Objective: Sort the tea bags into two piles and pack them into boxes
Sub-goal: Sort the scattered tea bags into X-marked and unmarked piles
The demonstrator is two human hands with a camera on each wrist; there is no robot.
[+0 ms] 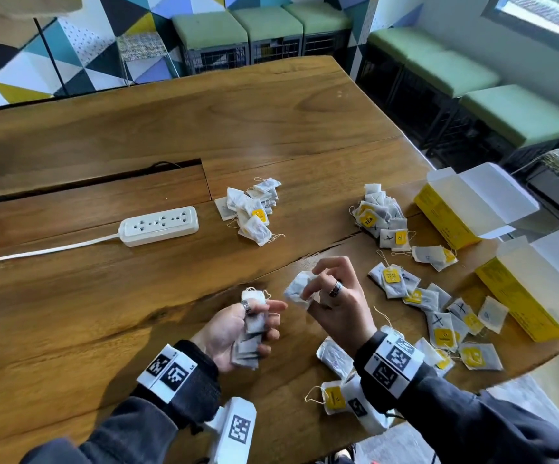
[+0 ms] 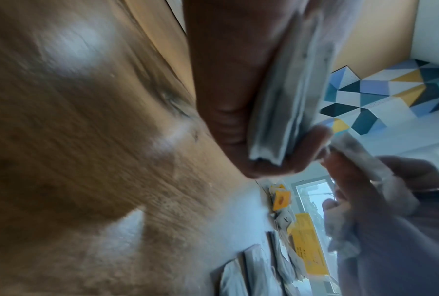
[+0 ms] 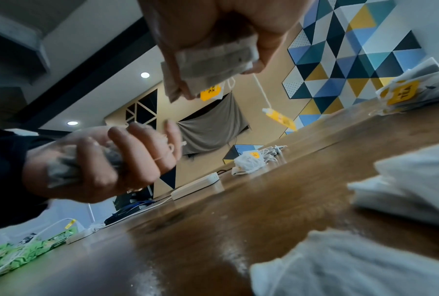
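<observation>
My left hand grips a stack of white tea bags, seen edge-on in the left wrist view as the stack. My right hand pinches a couple of tea bags just right of it, above the table; in the right wrist view those bags hang yellow tags on strings. One sorted pile lies mid-table, another pile further right. Loose tea bags are scattered by my right arm. Two open yellow boxes lie at the right edge.
A white power strip with its cord lies left of the middle pile on the wooden table. A cable slot runs behind it. Green benches stand beyond the table's far and right edges.
</observation>
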